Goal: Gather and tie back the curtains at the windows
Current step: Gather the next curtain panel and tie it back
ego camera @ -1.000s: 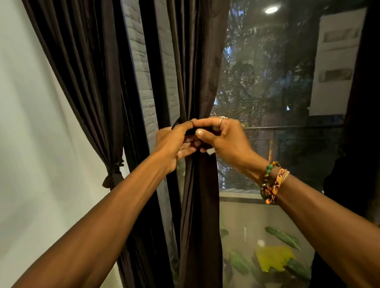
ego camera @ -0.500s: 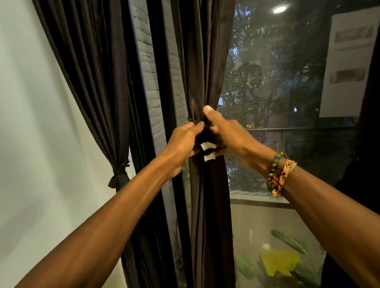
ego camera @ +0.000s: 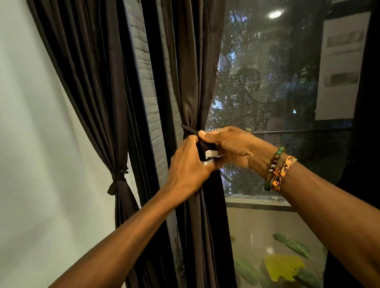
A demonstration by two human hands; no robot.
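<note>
A dark brown curtain [ego camera: 194, 77] hangs gathered in front of the window frame at the middle. A dark tie-back band [ego camera: 189, 130] is wrapped around it at its waist. My left hand [ego camera: 188, 166] and my right hand [ego camera: 231, 148] meet at the front of the band, each pinching an end of it. Small white tags [ego camera: 210, 153] show between the fingers. The band's ends are mostly hidden by my fingers. Another dark curtain [ego camera: 89, 83] at the left is gathered and tied with a knotted band [ego camera: 118, 178].
A pale wall [ego camera: 26, 152] fills the left. The window pane [ego camera: 269, 84] with mesh shows trees and a building outside. A third dark curtain [ego camera: 369, 90] hangs at the right edge. Below the sill [ego camera: 258, 203] are green leaves and a yellow patch.
The band now sits tight around the curtain's waist. My right hand has dropped from upright fingers to a level pinch, and both hands have closed in on the band's ends.
</note>
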